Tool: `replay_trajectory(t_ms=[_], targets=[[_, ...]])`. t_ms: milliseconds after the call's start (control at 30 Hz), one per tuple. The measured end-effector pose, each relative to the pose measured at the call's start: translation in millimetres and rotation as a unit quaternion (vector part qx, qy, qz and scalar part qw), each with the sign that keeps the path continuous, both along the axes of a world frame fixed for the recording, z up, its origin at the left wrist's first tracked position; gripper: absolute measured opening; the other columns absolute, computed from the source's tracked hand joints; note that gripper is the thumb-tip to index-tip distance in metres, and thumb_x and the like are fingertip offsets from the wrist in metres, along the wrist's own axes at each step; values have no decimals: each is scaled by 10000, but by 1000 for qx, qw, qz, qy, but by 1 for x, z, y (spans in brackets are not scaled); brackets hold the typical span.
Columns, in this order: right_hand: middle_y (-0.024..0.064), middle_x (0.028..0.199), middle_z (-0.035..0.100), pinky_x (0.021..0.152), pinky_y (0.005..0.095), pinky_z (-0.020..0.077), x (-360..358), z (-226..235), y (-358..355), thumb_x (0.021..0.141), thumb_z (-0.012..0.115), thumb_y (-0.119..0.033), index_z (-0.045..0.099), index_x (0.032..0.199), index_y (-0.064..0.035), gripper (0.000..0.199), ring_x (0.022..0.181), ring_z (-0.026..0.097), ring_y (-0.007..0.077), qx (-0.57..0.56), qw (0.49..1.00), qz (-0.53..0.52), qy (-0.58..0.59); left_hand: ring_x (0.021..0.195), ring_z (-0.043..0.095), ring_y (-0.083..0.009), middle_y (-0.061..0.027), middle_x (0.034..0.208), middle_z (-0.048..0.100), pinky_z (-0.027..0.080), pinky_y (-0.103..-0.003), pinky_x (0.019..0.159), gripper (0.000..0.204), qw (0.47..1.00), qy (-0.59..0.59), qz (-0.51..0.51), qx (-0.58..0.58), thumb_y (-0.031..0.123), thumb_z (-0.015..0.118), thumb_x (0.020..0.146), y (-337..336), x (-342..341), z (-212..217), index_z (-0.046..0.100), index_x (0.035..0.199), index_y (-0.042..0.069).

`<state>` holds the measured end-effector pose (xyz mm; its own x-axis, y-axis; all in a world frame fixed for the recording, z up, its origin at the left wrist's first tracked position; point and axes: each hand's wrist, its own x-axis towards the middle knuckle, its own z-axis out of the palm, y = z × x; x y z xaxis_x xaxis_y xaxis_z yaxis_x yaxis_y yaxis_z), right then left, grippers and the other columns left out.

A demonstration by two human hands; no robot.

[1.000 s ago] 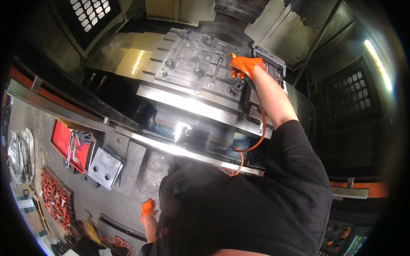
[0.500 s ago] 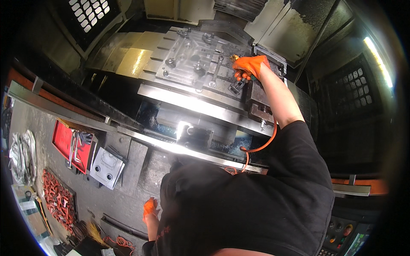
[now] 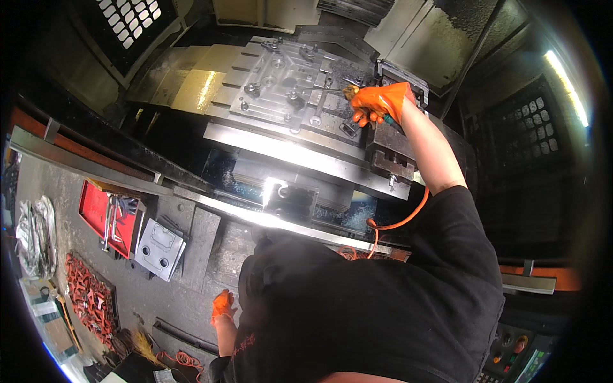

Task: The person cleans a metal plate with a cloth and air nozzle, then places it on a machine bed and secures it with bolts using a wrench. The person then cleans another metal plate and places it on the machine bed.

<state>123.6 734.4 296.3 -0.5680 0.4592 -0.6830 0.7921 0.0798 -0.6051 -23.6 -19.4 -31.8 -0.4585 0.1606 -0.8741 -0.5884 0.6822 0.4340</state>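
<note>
1. Where the head view looks down, the right hand is clamped around an air gun above the machine bed, its slack hose likely allowing reach.
2. Bolts apparently secure the plate.
3. The left hand hangs low; its grip cannot be told.

A slotted metal machine table crosses the upper centre of the frame, bearing a pale flat plate with dark bolted clamps along it, a spanner to the plate's right, and a dark vise-like block near the table's right end; at lower left, the grey floor carries a red open toolbox, grey metal sheets, massed red pieces and crumpled clear plastic
</note>
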Motion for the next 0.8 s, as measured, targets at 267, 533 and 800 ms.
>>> replay_trajectory(t_ms=[267, 533, 800], targets=[[83, 951, 762, 452, 243, 479, -27, 9, -8, 971, 577, -415, 695, 1024, -70, 368, 560, 608, 96, -26, 999, 38, 23, 1118, 630, -140, 0, 1288, 645, 366, -627, 1060, 482, 1000, 20, -13, 5, 402, 619, 965, -4, 6, 7, 575, 1377, 157], [96, 892, 756, 436, 242, 478, -88, -27, 3, 986, 549, -416, 711, 1025, -41, 410, 517, 586, 93, -74, 993, 65, 60, 1188, 601, -164, -1, 1345, 626, 350, -641, 1072, 490, 1000, 4, -9, -14, 403, 614, 970, -10, 21, 3, 571, 1396, 166], [110, 869, 755, 459, 260, 501, -135, -73, 20, 956, 616, -412, 714, 962, -22, 402, 568, 664, 152, -119, 973, 0, 199, 1256, 564, -197, -45, 1357, 616, 360, -612, 1057, 529, 999, 40, -35, 7, 397, 653, 952, -29, 26, -6, 565, 1408, 143]])
